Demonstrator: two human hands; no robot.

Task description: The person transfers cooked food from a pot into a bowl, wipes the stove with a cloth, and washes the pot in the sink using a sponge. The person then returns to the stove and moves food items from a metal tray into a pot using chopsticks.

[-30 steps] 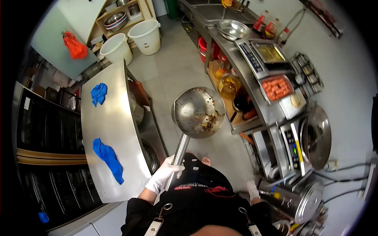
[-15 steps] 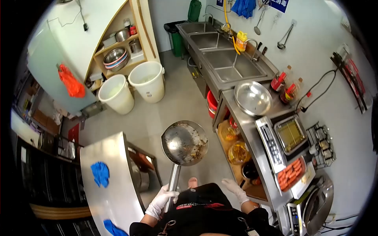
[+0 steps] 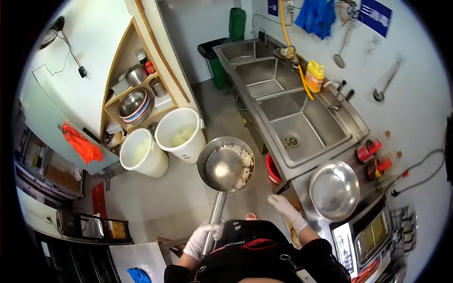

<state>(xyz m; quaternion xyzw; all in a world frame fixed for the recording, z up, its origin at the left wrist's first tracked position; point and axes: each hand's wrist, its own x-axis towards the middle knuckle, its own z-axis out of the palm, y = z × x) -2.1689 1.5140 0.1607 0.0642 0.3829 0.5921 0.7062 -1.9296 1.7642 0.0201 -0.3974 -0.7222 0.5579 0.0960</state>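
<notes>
My left hand [image 3: 202, 237], in a white glove, is wrapped round the metal handle of a wok [image 3: 226, 166]. The wok is held out in front of me, its bowl facing up, with brown and dark residue on the inner wall. To the right, my right hand [image 3: 285, 210], also gloved, hangs in the air with nothing in it. Its fingers are loosely stretched, near the counter's edge. A shiny steel bowl [image 3: 334, 190] sits on the counter beyond it.
A steel sink unit [image 3: 302, 127] runs along the right wall, with a yellow jug [image 3: 314, 77] on its ledge. Two white buckets [image 3: 158, 165] stand on the floor ahead, left of the wok. A red bucket [image 3: 272, 170] is below the sink. A steel table [image 3: 122, 258] is at lower left.
My view has moved forward toward the sinks and buckets, and the steel table has slid down and mostly out of view. The wok stays in my left hand; my right hand has risen slightly.
</notes>
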